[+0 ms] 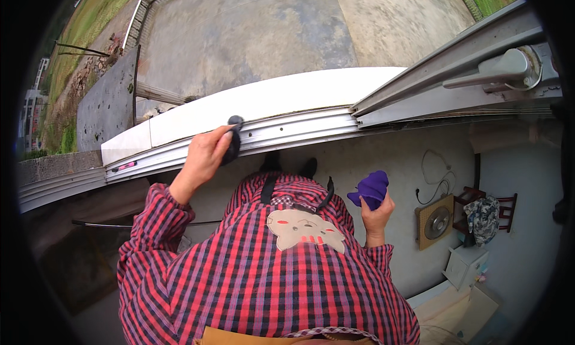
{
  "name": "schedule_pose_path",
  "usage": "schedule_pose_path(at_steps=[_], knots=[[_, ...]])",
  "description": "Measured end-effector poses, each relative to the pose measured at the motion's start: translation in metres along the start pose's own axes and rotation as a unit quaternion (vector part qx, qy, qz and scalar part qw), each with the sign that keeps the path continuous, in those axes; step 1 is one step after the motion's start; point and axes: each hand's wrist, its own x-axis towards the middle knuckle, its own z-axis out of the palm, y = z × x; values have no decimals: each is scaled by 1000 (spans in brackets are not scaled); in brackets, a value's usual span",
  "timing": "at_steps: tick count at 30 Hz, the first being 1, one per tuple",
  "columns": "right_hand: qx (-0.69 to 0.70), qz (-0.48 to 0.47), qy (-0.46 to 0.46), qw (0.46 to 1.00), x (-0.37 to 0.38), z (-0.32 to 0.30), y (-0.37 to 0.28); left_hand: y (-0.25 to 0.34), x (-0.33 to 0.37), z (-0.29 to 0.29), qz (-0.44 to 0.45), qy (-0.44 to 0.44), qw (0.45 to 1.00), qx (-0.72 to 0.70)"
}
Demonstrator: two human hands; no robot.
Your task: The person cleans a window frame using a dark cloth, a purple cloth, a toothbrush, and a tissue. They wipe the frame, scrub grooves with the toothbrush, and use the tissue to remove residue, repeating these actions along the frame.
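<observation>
My left hand (203, 160) is closed on a bunched dark cloth (232, 148), held at the white window track (311, 128). The cloth's upper end touches the sill just beyond the rails. Lower and to the right, my right hand (377, 218) grips a crumpled purple cloth (370, 189), raised in front of my body and apart from the window. A small pink and black tool (124, 166), slim like a pen or cutter, lies in the track left of my left hand.
At right stands a window sash (455, 57) with a grey handle (509, 70). Beyond the white ledge (287, 93) spreads a concrete yard (251, 33). Behind at right are a square fan (439, 222), a wooden chair (508, 212) with patterned fabric, and a small cabinet (466, 266).
</observation>
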Motion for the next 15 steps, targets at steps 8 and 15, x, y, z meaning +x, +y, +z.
schedule_pose_path(at_steps=[8,15], knots=[[-52,-42,13,998,-7,-8,-8,114,104,160,164,-83,980,73],[-71,-10,-25,997,-15,-5,1,125,97,147,163,-132,967,142]])
